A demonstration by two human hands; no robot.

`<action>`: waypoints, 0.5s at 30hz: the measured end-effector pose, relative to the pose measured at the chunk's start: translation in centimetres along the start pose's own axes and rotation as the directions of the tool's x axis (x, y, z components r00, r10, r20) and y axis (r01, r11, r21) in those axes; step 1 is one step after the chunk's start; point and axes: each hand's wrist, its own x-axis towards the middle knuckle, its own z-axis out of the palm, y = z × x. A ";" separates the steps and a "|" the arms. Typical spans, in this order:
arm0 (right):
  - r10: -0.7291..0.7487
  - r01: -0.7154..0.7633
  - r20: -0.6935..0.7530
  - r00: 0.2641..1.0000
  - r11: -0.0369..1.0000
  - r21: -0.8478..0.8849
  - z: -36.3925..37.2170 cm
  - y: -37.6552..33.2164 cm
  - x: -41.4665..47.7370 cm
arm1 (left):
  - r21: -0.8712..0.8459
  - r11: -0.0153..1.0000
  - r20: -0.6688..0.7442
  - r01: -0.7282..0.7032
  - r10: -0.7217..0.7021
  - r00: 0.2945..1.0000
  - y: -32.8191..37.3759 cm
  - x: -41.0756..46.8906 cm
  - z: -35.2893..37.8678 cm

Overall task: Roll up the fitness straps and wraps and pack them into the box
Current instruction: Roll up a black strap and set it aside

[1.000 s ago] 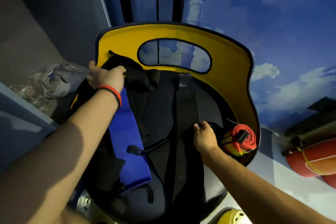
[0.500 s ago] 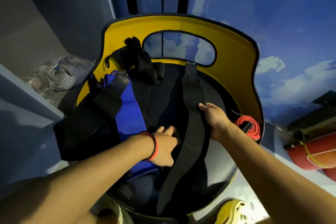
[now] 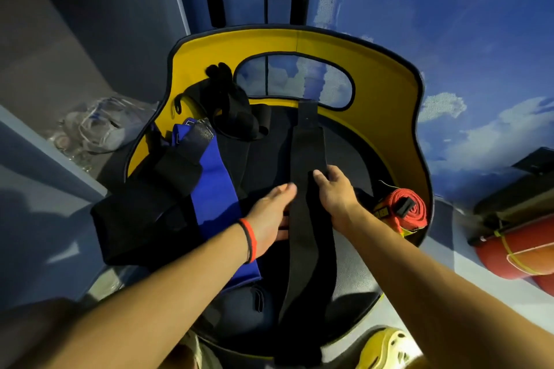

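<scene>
The long black strap (image 3: 308,144) lies flat down the middle of the dark seat (image 3: 356,156), running away from me ahead of my grip and back past it toward my knees. My right hand (image 3: 337,193) grasps its right edge, thumb laid over the top of the webbing. My left hand (image 3: 269,216) is released, fingers straight, touching the strap's left edge just across from the right hand; a red wristband (image 3: 251,244) sits on that wrist.

Just left of my left hand lies a blue wrap (image 3: 215,186), with a black wrap (image 3: 141,216) across it and spilling off the seat's side. Ahead and to the left of both hands, a black bundle (image 3: 232,111) leans at the yellow backrest (image 3: 386,90). Right of my right hand, near the seat's edge, sits a rolled red strap (image 3: 406,210).
</scene>
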 end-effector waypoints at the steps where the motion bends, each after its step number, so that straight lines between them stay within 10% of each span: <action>1: 0.010 -0.010 0.025 1.000 1.000 0.006 0.2 0.0 -0.3 | 0.101 0.994 -0.038 -0.032 0.036 0.999 -0.3 0.8 0.1; 15: 0.104 -0.088 0.020 0.994 0.916 -0.391 -1.4 1.2 -4.7 | 0.185 0.982 -0.220 -0.029 0.070 0.973 1.5 3.8 3.5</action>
